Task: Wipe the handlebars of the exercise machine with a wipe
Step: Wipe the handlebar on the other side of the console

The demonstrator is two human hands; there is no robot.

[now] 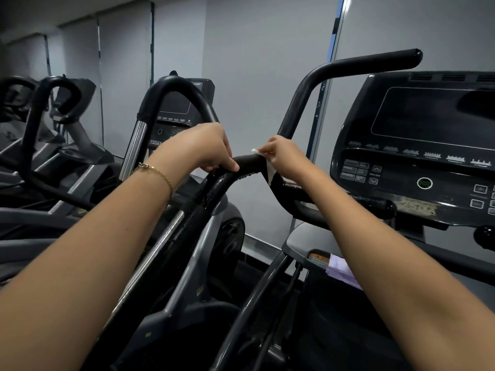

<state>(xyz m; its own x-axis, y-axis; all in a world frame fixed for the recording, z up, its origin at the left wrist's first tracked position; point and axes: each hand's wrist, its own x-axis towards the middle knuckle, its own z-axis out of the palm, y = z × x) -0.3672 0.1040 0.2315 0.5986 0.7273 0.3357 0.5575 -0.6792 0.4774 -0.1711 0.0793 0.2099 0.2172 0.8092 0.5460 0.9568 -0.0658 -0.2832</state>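
Both forearms reach forward from the bottom edge of the view to the near handlebar (241,167) of the exercise machine. The left hand (211,148), a bracelet (158,171) at its wrist, curls its fingers over the top bend of the bar. The right hand (284,159) pinches the white wipe (270,170), which is draped over the bar just right of that bend.

Droplets glisten on the bar's slope below the left hand, so that stretch seems already wiped. The bend's right side and the far handlebar (361,64), which looks dry, are likely left to do.

A console (417,145) stands at right, with a purple item (345,271), possibly a wipe pack, below it. Grey walls and further machines (53,129) fill the dim room.
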